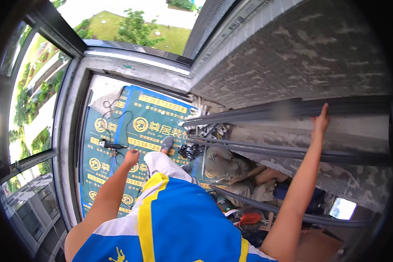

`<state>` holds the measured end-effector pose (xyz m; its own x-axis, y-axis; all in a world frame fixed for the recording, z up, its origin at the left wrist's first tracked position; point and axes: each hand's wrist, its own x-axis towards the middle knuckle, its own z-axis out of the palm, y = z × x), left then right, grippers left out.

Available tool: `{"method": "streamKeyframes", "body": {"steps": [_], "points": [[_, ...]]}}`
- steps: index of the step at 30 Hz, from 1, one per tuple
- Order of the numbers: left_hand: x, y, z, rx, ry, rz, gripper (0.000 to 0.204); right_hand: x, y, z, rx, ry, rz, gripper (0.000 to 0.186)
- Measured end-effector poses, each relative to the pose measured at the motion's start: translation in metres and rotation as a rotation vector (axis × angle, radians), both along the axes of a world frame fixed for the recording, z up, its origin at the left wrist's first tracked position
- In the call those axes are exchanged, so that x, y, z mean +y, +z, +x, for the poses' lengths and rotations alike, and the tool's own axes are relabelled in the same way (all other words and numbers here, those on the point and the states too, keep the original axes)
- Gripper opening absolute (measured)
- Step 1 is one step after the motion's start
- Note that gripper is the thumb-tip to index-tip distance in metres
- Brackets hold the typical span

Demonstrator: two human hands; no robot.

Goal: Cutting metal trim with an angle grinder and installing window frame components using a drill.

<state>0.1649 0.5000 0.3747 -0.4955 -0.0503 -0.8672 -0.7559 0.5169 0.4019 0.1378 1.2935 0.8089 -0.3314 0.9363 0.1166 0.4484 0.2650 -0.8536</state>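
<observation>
My right hand is raised at the right, gripping a long dark rail, with one finger extended over it. More dark strips run below, parallel or slightly diverging. My left hand hangs with curled fingers over the green printed floor sheeting; what it holds, if anything, I cannot make out. Just beyond it a black power tool lies with a cable looping across the sheeting. My grey shoe stands on the sheeting.
Framed windows line the left and top, with greenery outside. A rough grey wall fills the right. Below the rails lie dusty sacks, dark crumpled scraps, a red-orange item and other clutter.
</observation>
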Motion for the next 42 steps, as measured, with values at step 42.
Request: {"method": "streamKeyframes", "body": {"steps": [42], "points": [[0.043, -0.009, -0.042, 0.059, -0.158, 0.019, 0.027, -0.069, 0.061, 0.003, -0.238, 0.088, 0.128, 0.061]]}}
